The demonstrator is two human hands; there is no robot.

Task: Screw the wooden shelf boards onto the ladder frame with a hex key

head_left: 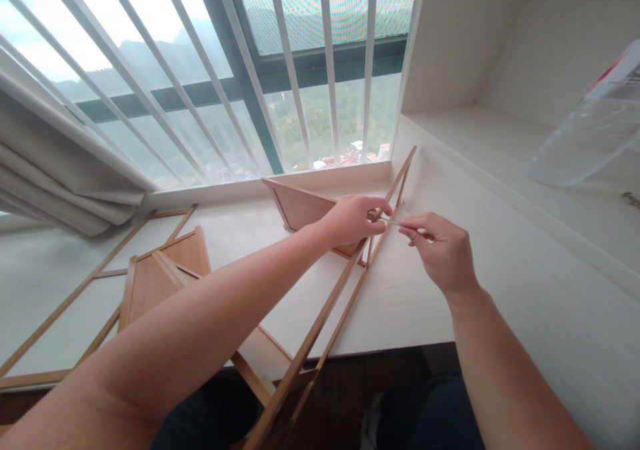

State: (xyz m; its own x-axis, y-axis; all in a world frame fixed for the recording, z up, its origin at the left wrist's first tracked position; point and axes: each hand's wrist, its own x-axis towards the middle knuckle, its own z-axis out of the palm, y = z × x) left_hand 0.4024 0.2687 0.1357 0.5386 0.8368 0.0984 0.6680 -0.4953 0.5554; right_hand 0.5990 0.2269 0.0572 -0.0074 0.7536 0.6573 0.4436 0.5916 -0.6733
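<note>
From my post I see the left hand (353,220) near the centre of the frame, with its finger and thumb curled around a rail of a wooden frame (325,315). The grip is closed, though the exact contact of the fingertips is too small to judge. The right hand (445,247), a little to the right, pinches a thin metal rod (393,222) between thumb and bent fingers. The rod points to the rail, close to the left fingertips; I cannot tell if its tip touches the wood. The two hands are near each other, but apart.

The wooden frame has two slim, straight rails of brown wood and runs slanted from right of the centre down to the bottom centre. Behind the left hand there is a flat brown panel (303,209) with a narrow border. At the left side, a second wooden frame (65,305) lies on the worktop (410,303), and over it is a squarish panel (145,290) with visible grain. The worktop is white and smooth.

In the upper right I notice a clear plastic bottle (590,123); in the upper left, a grey curtain (60,143) hangs in soft folds beside straight white bars (327,70).
</note>
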